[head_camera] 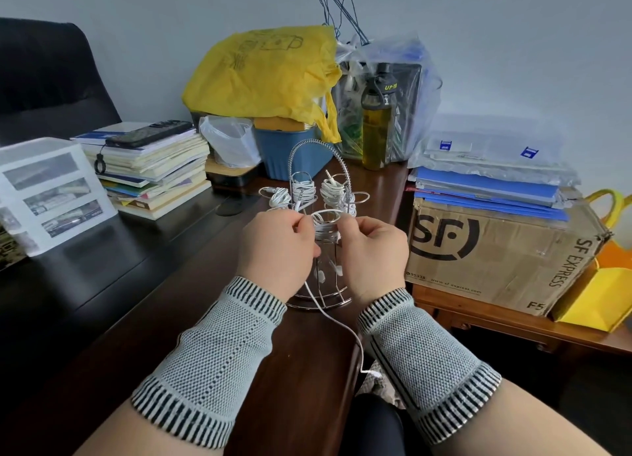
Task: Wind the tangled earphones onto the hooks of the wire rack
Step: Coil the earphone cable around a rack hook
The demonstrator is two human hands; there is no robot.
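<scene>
A chrome wire rack (309,149) with a looped handle stands on the dark wooden table (171,319). White earphone cords (301,187) are wound in bundles on several of its hooks. My left hand (273,247) and my right hand (372,250) are both at the nearest hook (325,216), fingers curled and pinching a white earphone cable wrapped there. The loose white cable (342,322) trails from the rack's base toward me, and its plug end (374,373) hangs over the table edge. Earbuds (330,271) dangle inside the rack.
Stacked books with a phone (147,134) lie at the left, beside a white drawer box (51,189). Behind the rack are a blue bin (290,154), a yellow bag (263,72) and a bottle (376,127). An SF cardboard box (496,250) sits on the right.
</scene>
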